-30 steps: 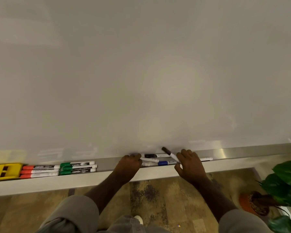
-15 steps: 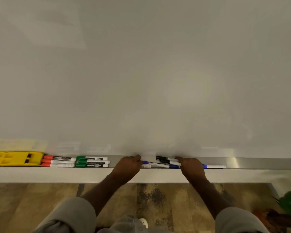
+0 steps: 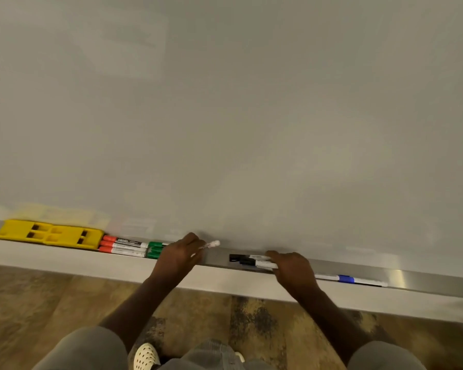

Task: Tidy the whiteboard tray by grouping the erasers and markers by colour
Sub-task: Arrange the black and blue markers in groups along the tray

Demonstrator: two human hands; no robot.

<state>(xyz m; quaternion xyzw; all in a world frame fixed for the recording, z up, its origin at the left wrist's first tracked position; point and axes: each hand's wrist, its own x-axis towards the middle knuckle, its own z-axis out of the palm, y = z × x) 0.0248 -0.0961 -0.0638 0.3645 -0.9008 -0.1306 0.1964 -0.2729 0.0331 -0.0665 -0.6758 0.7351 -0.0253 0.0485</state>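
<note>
A: Background check, head view. What fills the upper frame?

B: One wide whiteboard surface (image 3: 251, 102), pale grey-white, unmarked. Faint soft reflections top left, a warmer diffuse patch of light lower centre-right.

A: Below it?

B: A brushed metal ledge strip (image 3: 425, 280) with a bright glint toward the right end. Under that, a plain white band (image 3: 64, 259) slopes down to the right across the frame.

A: Floor?

B: Wood-look flooring (image 3: 38, 303), brown and tan planks, with a dark mottled patch (image 3: 251, 320) near centre. Lighting even, no hard shadows.
</note>
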